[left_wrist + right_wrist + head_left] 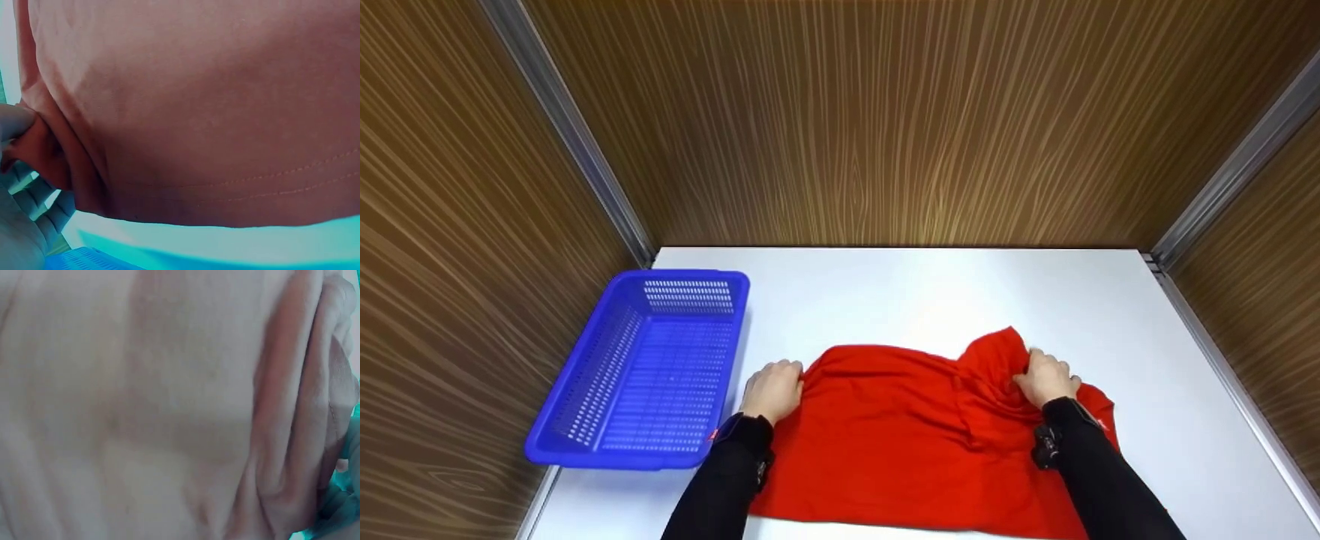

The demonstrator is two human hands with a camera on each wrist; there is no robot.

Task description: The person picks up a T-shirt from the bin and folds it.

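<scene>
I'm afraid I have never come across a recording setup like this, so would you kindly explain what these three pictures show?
Happily. There is no robot here: a person in black sleeves works with bare hands. The wide picture comes from a camera worn on the head, looking forward and down. The two close-ups come from cameras on the wrists, one for each hand; they make the red cloth look brownish or pinkish.

On the white tabletop lies a red garment, possibly a T-shirt, spread out but bunched towards the right. On the person's left stands a blue plastic basket with perforated walls.

The left hand pinches the garment's edge near a stitched hem. The right hand grips the bunched part.
</scene>
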